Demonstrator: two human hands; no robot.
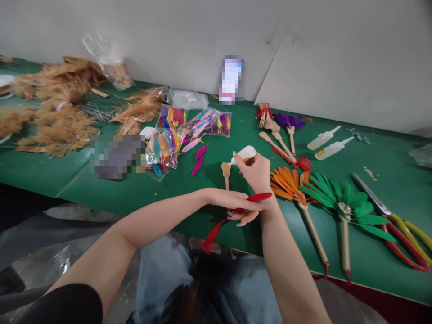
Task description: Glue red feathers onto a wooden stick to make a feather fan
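My right hand [257, 172] is closed around a small white glue bottle [248, 153] with a yellow label. Its nozzle points down-left and is at, or just above, the rounded head of a wooden handle [226, 170]. My left hand [243, 208] crosses under my right wrist, with its fingers closed on the lower part of that handle, mostly hidden by the hand. A red feather [259, 197] is also held between the left fingers. From beneath that hand hangs a red tassel [213, 236]. Loose magenta feathers [199, 160] lie to the left of the handle.
Bags of coloured feathers [164, 150] lie left of centre, with tan fibre bundles [57, 121] beyond. On the right are orange [286, 185] and green [351, 202] feather fans, large scissors [391, 216], two more bottles [332, 148] and tasselled handles [278, 139]. A lit phone [231, 78] leans on the wall.
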